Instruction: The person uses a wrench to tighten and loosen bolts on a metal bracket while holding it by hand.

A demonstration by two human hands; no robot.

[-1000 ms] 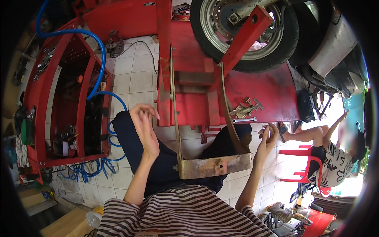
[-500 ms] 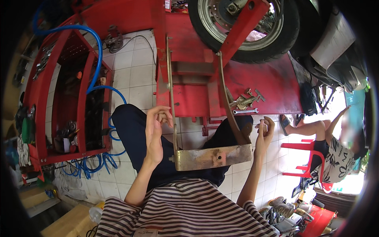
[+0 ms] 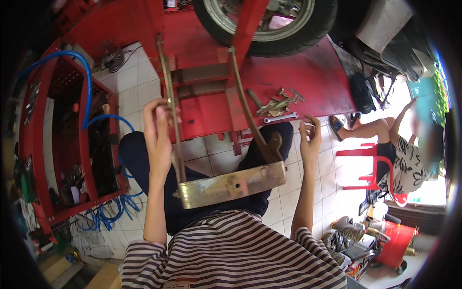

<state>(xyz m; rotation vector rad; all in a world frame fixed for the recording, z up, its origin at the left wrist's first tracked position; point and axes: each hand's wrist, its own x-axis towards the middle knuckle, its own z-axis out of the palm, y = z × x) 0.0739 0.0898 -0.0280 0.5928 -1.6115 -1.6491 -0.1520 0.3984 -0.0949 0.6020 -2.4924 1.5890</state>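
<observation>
A U-shaped metal bar frame (image 3: pixel 233 185) reaches from the red stand toward my lap, with its broad, worn crosspiece nearest me. My left hand (image 3: pixel 158 132) is raised at its left side bar, fingers loosely curled and apart. Some fingertips show past the bar; whether they touch it I cannot tell. Off to the right of the frame, my right hand (image 3: pixel 310 137) hangs in the air with fingers apart and bent, holding nothing. On the red platform (image 3: pixel 308 77) lie a wrench (image 3: pixel 281 117) and several brass-coloured metal fittings (image 3: pixel 276 103).
A motorcycle wheel (image 3: pixel 269 36) stands at the platform's far side. To the left are a red tool cart (image 3: pixel 43 188) and a blue hose (image 3: pixel 89 86). A person (image 3: pixel 404 159) sits on a red plastic chair (image 3: pixel 358 153) at right, above a pile of parts (image 3: pixel 346 231).
The view has shifted, so the frame and platform sit further left. My left hand has risen along the left side bar, its fingertips now past it. My right hand stays open beside the frame.
</observation>
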